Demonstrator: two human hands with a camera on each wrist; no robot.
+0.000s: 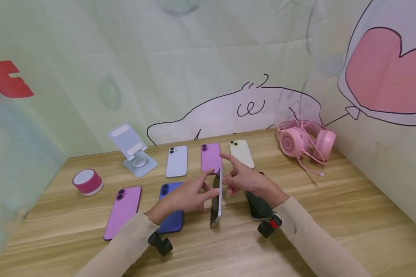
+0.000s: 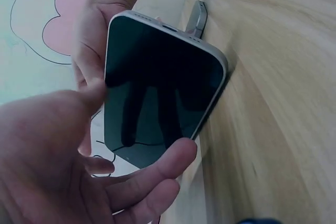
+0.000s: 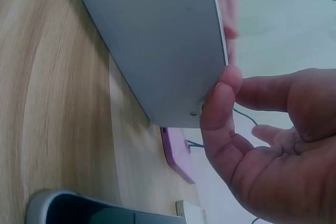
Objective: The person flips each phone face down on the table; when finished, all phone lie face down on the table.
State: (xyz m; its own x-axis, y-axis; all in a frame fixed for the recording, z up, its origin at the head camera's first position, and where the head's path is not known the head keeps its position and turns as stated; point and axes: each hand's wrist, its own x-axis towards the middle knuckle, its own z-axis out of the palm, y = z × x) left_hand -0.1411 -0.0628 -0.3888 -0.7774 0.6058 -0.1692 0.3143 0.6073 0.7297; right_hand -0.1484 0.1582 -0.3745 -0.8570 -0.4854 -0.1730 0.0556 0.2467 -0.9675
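Between my two hands a silver-backed smartphone point(image 1: 216, 207) stands on its long edge on the wooden table. Its dark screen point(image 2: 163, 61) faces my left hand point(image 1: 188, 194), whose thumb is on the upper edge while fingertips touch near the lower edge. From the other side my right hand point(image 1: 244, 177) pinches the phone's upper edge by the camera end, against the pale back point(image 3: 157, 40). A blue phone point(image 1: 172, 221) lies under my left wrist. Beneath the right wrist is a dark-screened phone point(image 1: 258, 206), partly covered by that hand.
A purple-pink phone point(image 1: 123, 211) lies at left. Behind are a pale phone point(image 1: 176, 161), another pink phone point(image 1: 209, 156) and a cream phone point(image 1: 242, 153). A speaker-like pink cylinder point(image 1: 90, 185), a blue phone stand point(image 1: 127, 143) and pink headphones point(image 1: 292, 142) stand farther out.
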